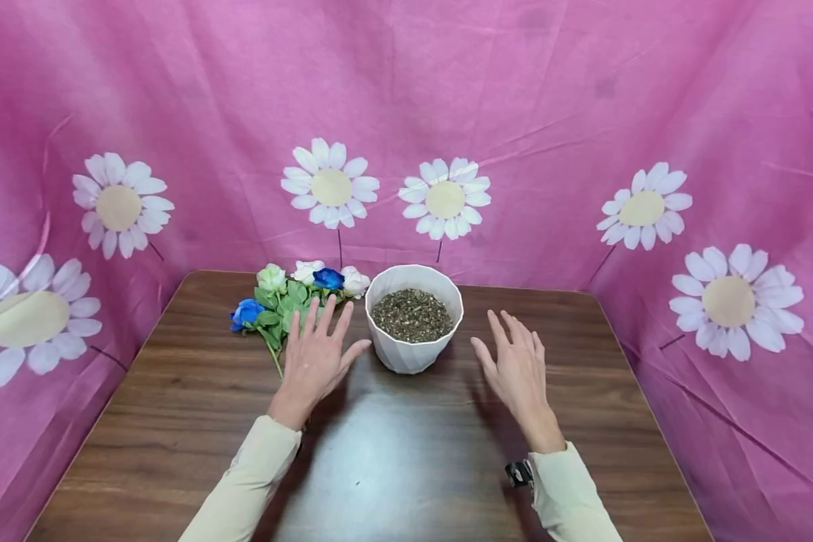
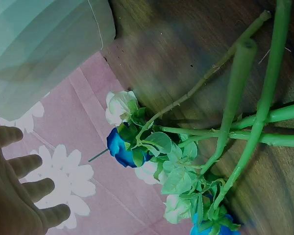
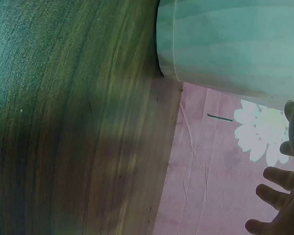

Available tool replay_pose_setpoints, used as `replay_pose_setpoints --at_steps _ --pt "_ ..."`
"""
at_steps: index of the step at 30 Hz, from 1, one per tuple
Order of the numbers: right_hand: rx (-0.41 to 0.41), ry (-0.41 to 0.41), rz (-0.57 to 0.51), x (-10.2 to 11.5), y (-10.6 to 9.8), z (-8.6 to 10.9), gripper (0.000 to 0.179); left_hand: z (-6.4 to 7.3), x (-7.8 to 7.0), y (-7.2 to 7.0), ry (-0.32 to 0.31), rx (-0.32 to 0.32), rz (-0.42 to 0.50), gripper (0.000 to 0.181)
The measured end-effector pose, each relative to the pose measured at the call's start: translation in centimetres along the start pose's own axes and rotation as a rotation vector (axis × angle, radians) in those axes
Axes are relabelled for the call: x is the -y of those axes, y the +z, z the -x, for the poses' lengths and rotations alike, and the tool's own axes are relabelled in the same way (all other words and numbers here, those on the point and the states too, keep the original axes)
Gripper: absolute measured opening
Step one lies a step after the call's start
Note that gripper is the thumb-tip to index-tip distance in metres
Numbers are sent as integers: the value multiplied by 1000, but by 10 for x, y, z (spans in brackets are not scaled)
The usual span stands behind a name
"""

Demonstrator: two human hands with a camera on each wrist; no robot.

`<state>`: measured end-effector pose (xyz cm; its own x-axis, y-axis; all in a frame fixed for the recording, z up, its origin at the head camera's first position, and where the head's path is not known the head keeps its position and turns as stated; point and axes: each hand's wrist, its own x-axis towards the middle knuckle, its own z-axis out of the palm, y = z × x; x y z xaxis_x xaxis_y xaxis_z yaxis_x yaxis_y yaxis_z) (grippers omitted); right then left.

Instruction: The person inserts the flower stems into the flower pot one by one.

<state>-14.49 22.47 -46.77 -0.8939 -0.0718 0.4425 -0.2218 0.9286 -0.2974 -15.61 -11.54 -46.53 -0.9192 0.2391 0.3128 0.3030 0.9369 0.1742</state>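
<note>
My left hand (image 1: 316, 363) and right hand (image 1: 519, 370) are spread and empty, the round white pot (image 1: 409, 355) between them and leafy blue and white flowers (image 1: 286, 295) beside my left, maybe for easy reach.

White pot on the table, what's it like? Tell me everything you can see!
The pot is white and round, with flat facets and an open top. It looks like plastic or ceramic; I can't tell which. Dark crumbs like soil fill it part-way. It stands upright on the table, right of the flowers. The left hand and right hand are on either side, neither gripping it.
</note>
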Motion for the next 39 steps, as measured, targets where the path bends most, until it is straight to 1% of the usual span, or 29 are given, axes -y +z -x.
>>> replay_pose_setpoints --at_steps 4,8,10,17,20,23,26,28,31,32,35,38,39 --pt "-21 10 -64 1 0 -4 58 -1 2 1 -7 -15 8 74" --pt "-58 36 -186 2 1 -4 55 0 7 3 -21 -13 36 73" --pt "-75 33 -249 2 2 -4 52 1 10 4 -36 -15 56 73" --pt "-138 -17 -431 4 4 -8 45 1 18 0 -98 -36 184 75" --pt "-169 -17 -507 5 3 -11 42 1 18 -2 -119 -36 236 76" --pt "-175 -5 -588 6 4 -13 40 2 19 -3 -143 -29 302 76" --pt "-162 22 -684 8 5 -15 38 3 21 -2 -186 -14 376 74" --pt "-154 55 -753 11 6 -15 37 2 23 -1 -223 5 423 72" --pt "-136 101 -864 23 -3 -16 37 2 27 1 -271 33 482 70" --pt "-134 113 -895 23 -2 -16 37 1 29 2 -284 46 500 70" --pt "-124 133 -969 23 0 -17 38 2 34 3 -310 91 534 70" --pt "-126 143 -1003 12 13 -17 38 4 38 2 -336 148 542 70" --pt "-126 143 -1010 12 13 -18 37 5 39 2 -343 166 542 70"
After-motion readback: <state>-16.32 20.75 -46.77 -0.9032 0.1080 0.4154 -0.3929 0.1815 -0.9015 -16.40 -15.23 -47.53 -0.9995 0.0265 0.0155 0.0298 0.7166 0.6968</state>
